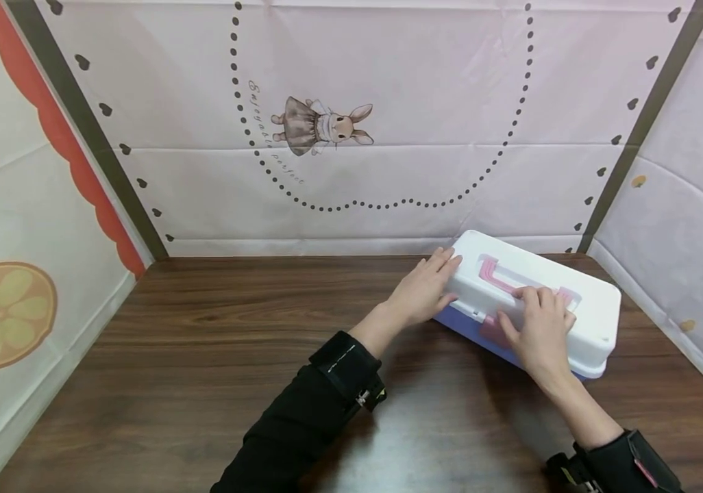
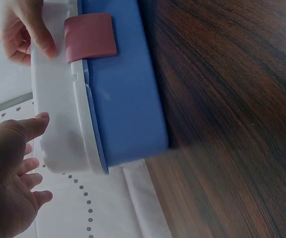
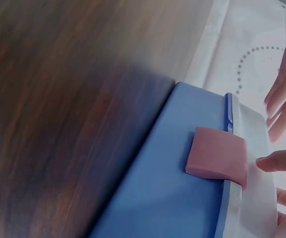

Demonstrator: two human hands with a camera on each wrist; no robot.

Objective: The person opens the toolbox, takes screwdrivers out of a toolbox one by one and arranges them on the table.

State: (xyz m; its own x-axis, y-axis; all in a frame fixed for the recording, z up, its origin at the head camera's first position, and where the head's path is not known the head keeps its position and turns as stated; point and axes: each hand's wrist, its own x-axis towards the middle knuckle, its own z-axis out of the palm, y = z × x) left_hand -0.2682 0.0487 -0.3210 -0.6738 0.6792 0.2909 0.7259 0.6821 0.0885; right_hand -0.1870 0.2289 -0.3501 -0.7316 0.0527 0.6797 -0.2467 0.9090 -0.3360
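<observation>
A storage box with a white lid (image 1: 592, 298), blue base (image 2: 125, 109) and pink latch (image 3: 217, 154) stands at an angle on the table. Its pink handle (image 1: 495, 274) lies down in the lid's recess. At the box's left end is my left hand (image 1: 422, 287), its fingers on the lid's edge and the thumb apart from them. Over the handle side of the lid rests my right hand (image 1: 539, 335), with loosely bent fingers by the handle and the thumb at the lid's front face. The right fingers partly hide the handle.
Under the box is a dark brown wooden table (image 1: 203, 356). A white printed cloth (image 1: 388, 171) with a rabbit figure rises close behind it. More cloth panels (image 1: 684, 260) close in the right and left sides.
</observation>
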